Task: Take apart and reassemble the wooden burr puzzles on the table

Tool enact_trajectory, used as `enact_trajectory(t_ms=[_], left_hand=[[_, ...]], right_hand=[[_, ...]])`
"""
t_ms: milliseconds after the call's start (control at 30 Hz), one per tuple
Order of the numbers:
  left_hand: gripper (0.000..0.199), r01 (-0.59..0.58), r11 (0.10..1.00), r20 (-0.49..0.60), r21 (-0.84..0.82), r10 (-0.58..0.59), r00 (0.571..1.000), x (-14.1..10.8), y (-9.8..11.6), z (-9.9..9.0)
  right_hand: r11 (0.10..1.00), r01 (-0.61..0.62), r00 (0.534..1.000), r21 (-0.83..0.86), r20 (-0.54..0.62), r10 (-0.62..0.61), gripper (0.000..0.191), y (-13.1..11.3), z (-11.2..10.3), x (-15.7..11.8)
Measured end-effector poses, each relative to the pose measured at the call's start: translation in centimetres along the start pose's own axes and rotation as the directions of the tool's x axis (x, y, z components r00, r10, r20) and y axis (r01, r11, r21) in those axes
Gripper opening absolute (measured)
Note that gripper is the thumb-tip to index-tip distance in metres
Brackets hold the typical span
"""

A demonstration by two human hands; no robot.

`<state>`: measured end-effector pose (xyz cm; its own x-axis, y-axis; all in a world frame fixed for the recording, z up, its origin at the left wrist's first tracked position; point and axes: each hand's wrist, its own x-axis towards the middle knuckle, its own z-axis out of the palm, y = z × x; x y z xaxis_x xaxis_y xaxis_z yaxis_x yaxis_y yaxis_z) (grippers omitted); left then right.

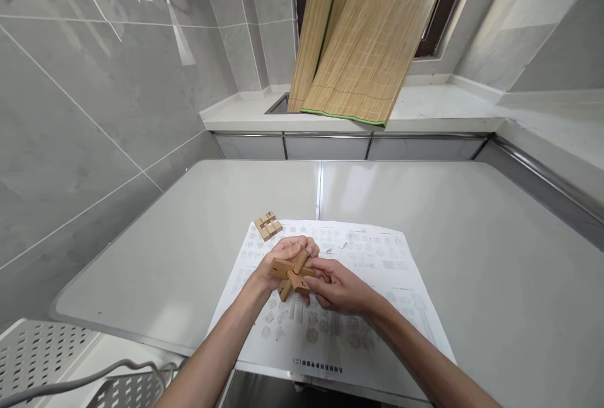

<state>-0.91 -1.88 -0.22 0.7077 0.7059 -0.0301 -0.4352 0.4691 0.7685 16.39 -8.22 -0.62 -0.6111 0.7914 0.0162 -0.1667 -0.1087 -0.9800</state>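
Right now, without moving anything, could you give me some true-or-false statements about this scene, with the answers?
1. The left hand and right hand both touch the wooden assembly. True.
2. The right hand is holding a pen. False: it grips the wooden assembly.
3. A printed sheet lies on the table beneath the hands. True.
4. The bamboo mat lies under the sheet. False: the bamboo mat is by the window.
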Motion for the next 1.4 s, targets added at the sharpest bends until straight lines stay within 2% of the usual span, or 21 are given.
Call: enact_trajectory(t_ms=[167,367,567,667,800,933,1200,1300,1400], left_hand=[[0.038,0.044,0.998,-0.010,0.039,-0.043,0.999,0.3,0.0,0.2],[0.034,0.019,0.992,-0.100,0.124,-0.006,0.995,0.5,-0.3,0.2],[0.029,-0.001,0.991,-0.196,0.131,0.027,0.980,0.6,-0.3,0.9],[0.038,-0.032,0.994,-0.230,0.103,0.055,0.972,0.8,-0.4,1.2],[0.054,-0.093,0.991,-0.186,0.095,0.110,0.976,0.9,-0.5,1.6],[0.057,-0.115,0.976,-0.227,0.184,0.156,0.961,0.7,-0.6,2.0],[0.049,-0.019,0.925,-0.321,0.381,0.151,0.935,0.6,-0.7,2.6],[0.050,-0.015,0.925,-0.313,0.379,0.143,0.939,0.5,-0.8,2.6],[0.049,-0.033,0.924,-0.338,0.380,0.172,0.925,0.0,-0.4,2.5]], right_hand=[[0.999,-0.025,0.998,0.027,0.052,0.023,0.040,-0.5,-0.3,-0.1],[0.996,0.014,1.000,0.093,0.009,-0.014,0.039,0.0,-1.0,-0.2],[0.971,0.025,0.991,0.237,-0.135,0.007,0.031,-0.2,-1.3,-0.4],[0.961,0.047,0.975,0.272,-0.222,0.015,0.032,-0.4,-1.6,-0.4],[0.952,0.072,0.952,0.299,-0.306,0.024,0.033,-0.3,-1.8,-0.4],[0.979,0.075,0.936,0.191,-0.352,-0.003,0.033,-0.4,-1.5,-0.2],[0.998,0.030,0.931,-0.048,-0.362,-0.045,0.037,-0.5,-0.9,-0.1],[0.996,-0.016,0.922,-0.090,-0.386,-0.020,0.036,-0.4,-0.9,-0.2],[0.986,-0.084,0.918,-0.145,-0.397,0.020,0.036,0.0,-0.8,-0.2]])
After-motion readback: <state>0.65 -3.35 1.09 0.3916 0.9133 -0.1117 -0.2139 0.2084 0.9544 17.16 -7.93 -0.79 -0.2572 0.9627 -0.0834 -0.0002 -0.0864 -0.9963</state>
